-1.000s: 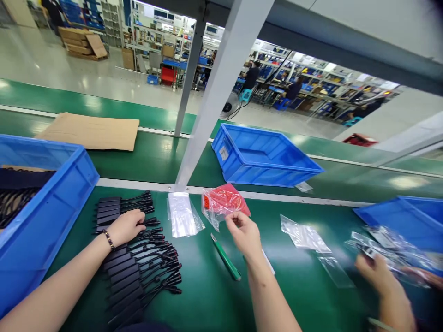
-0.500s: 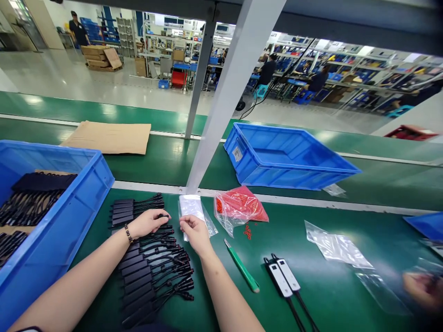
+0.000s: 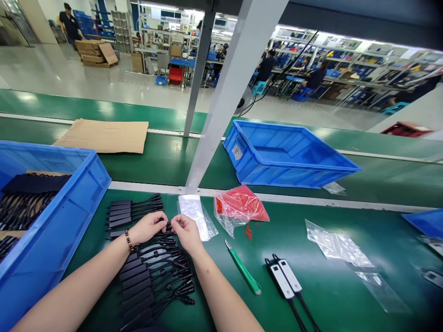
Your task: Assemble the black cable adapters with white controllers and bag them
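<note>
My left hand (image 3: 152, 227) is closed, thumb and fingertips pinching a black cable connector (image 3: 169, 226) whose end shows between both hands. My right hand (image 3: 187, 233) pinches at the connector's tip from the other side; whatever lies between its fingertips is too small to make out. Below and around the hands are rows of flat black modules (image 3: 135, 279) with short cables (image 3: 169, 267) pointing right. Behind the right hand lie clear plastic bags (image 3: 194, 210). A bag of red rings (image 3: 242, 205) rests farther right, with several loose red rings (image 3: 248, 232) in front of it.
A green-handled knife (image 3: 244, 272) lies right of my right forearm, near two white-faced devices (image 3: 285, 279). Blue bins stand left (image 3: 69, 221) and back right (image 3: 287, 175). A white post (image 3: 221, 110) rises ahead. Cardboard (image 3: 107, 136) and plastic bags (image 3: 341, 246) lie on the green surfaces.
My right hand has moved left and now meets my left hand at the connector. The blurred hand at the far right has left the view.
</note>
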The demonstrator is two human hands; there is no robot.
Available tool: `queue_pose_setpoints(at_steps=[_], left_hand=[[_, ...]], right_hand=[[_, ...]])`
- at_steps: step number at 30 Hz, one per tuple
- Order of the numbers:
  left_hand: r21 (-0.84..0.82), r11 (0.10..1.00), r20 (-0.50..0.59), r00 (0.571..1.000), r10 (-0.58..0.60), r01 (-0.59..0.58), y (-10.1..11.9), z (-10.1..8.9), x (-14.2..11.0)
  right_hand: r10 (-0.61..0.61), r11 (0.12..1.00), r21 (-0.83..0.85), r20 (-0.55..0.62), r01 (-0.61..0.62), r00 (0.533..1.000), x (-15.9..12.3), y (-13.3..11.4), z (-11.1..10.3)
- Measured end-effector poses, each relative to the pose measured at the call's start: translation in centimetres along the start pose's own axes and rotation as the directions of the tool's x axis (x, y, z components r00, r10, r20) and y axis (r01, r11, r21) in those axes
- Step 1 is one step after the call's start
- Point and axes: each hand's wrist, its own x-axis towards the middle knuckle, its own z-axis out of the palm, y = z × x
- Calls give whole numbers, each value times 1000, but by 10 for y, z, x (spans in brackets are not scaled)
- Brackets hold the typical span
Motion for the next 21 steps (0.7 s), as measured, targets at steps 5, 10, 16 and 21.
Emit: queue_pose_setpoints(at_steps=[5, 10, 16, 21], left_hand=[[-1, 1000, -27, 1000, 3, -3, -1, 0, 0], [22, 1000, -51, 999, 16, -14, -1, 2, 1], [7, 999, 16, 999, 32, -32, 2, 0, 0], [-54, 998, 117, 992, 36, -30, 1, -3, 0]], right_hand=[[-8, 1000, -16, 12, 8, 1000, -3, 0, 1], [-33, 997, -69, 16, 34, 999, -4, 2, 3], [4, 999, -46, 104, 1, 995, 0, 9, 5], [-7, 999, -36, 98, 11, 995, 3, 13, 7]])
